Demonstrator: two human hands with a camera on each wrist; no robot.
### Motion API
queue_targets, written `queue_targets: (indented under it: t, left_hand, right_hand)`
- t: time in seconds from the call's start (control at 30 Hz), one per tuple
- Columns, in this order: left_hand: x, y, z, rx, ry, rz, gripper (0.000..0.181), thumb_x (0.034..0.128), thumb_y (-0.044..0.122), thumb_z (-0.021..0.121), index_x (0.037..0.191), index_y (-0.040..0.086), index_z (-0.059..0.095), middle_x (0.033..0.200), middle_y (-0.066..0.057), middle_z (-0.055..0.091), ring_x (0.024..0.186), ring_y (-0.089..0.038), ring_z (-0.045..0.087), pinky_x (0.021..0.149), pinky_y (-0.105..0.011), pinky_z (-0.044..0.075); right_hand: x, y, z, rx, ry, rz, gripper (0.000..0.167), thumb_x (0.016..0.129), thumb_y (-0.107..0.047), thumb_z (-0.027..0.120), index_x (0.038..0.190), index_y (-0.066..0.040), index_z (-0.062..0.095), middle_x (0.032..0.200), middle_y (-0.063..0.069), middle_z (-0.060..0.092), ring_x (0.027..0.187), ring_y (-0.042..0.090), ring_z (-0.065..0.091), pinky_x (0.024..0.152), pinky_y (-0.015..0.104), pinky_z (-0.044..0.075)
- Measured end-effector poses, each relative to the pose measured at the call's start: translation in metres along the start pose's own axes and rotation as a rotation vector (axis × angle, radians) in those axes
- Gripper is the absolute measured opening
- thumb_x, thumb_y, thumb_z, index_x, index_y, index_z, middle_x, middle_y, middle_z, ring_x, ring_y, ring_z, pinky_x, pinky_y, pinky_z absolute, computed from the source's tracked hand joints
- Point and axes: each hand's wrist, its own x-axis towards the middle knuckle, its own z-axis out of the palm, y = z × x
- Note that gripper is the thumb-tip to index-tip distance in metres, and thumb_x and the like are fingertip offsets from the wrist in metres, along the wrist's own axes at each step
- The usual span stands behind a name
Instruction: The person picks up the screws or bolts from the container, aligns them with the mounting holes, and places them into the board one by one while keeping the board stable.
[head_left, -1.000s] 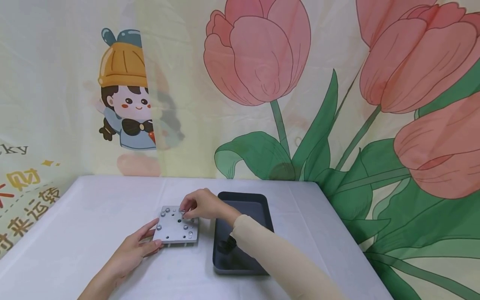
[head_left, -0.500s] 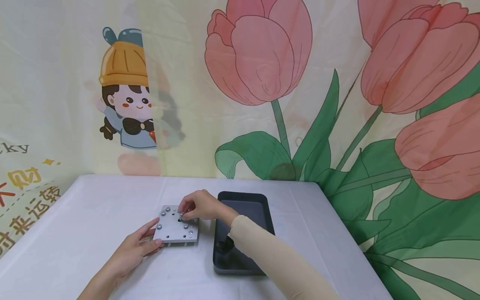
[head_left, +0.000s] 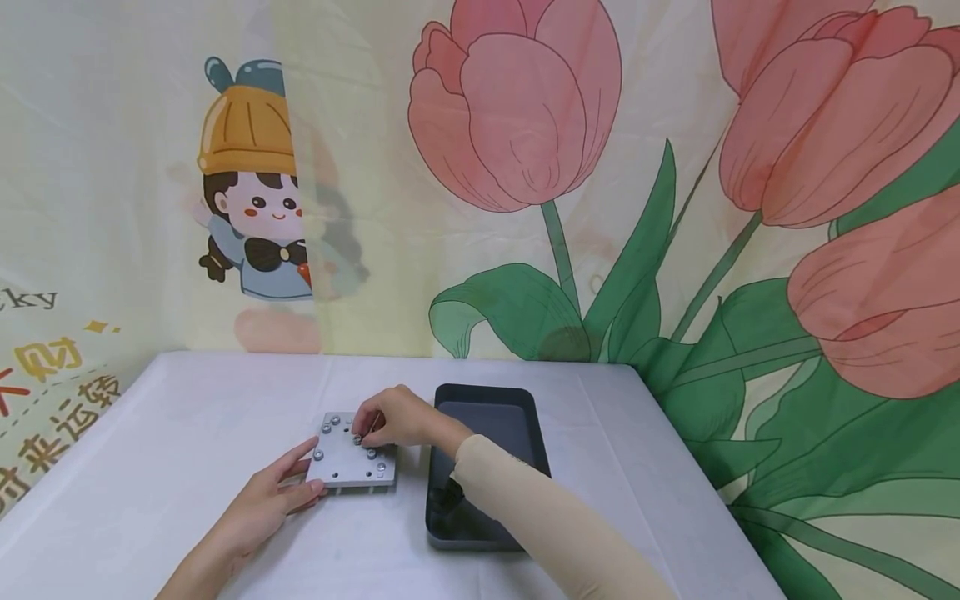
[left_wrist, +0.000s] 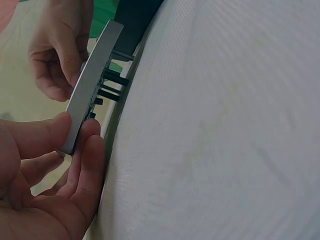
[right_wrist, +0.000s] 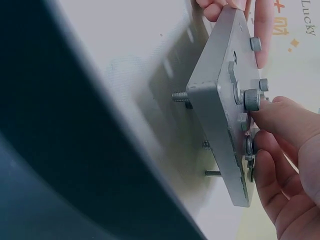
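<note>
A square silver metal plate [head_left: 347, 477] with holes and several socket-head bolts [right_wrist: 252, 100] lies level, just above the white table. My left hand [head_left: 273, 492] grips its near left corner, thumb above and fingers beneath, as the left wrist view shows. Over the middle of the plate, my right hand [head_left: 408, 417] pinches a small bolt [head_left: 357, 439] at a hole; its lower end is hidden. Threaded shanks [left_wrist: 116, 76] stick out from the plate's underside. In the right wrist view, the fingertips of my right hand [right_wrist: 295, 165] are partly hidden behind bolt heads.
A dark rectangular tray [head_left: 487, 400] stands right of the plate, beneath my right forearm. A black shape [head_left: 447, 497] shows by the sleeve over the tray; what it is I cannot tell. A white cloth [head_left: 225, 400] covers the table, and a printed curtain [head_left: 375, 250] hangs behind.
My right hand has moved slightly left and toward me, bringing the pinched bolt over the plate's middle hole. The left hand and plate have stayed put.
</note>
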Motion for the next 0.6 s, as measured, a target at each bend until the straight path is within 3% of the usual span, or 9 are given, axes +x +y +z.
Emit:
queue_targets:
  t: [0.17,0.3,0.47,0.6]
  left_hand:
    - [0.000,0.001,0.000,-0.001,0.000,-0.004,0.078,0.1047,0.013,0.068,0.170,0.012,0.025,0.159,-0.034,0.037,0.128,-0.029,0.063,0.097,-0.032,0.062]
    - [0.000,0.002,0.000,0.004,0.001,-0.007,0.079,0.1041,0.013,0.068,0.170,0.012,0.025,0.159,-0.034,0.038,0.128,-0.029,0.063,0.097,-0.033,0.062]
    - [-0.005,0.005,-0.006,0.034,-0.011,0.017,0.079,0.1045,0.014,0.068,0.170,0.009,0.023,0.159,-0.035,0.037,0.127,-0.031,0.064,0.095,-0.030,0.062]
    - [-0.013,0.008,-0.022,0.174,-0.008,0.067,0.081,0.1063,0.027,0.067,0.170,0.009,0.021,0.161,-0.032,0.040,0.126,-0.033,0.066,0.090,-0.031,0.061]
  right_hand:
    - [-0.006,0.002,-0.005,-0.015,0.009,-0.007,0.016,0.094,-0.010,0.082,0.109,-0.015,0.081,0.093,-0.012,0.074,0.080,-0.001,0.062,0.074,0.010,0.053]
    - [-0.023,0.000,-0.021,-0.022,0.045,-0.019,0.020,0.096,-0.010,0.079,0.116,-0.013,0.080,0.105,-0.007,0.077,0.083,0.001,0.066,0.075,0.011,0.054]
    - [-0.065,-0.008,-0.058,-0.029,0.152,-0.003,0.025,0.100,-0.010,0.073,0.125,-0.012,0.077,0.118,-0.001,0.077,0.089,0.007,0.071,0.078,0.016,0.057]
    - [-0.110,-0.005,-0.086,-0.043,0.266,0.041,0.031,0.101,-0.010,0.072,0.132,-0.012,0.073,0.127,0.003,0.075,0.100,0.014,0.073,0.086,0.024,0.061]
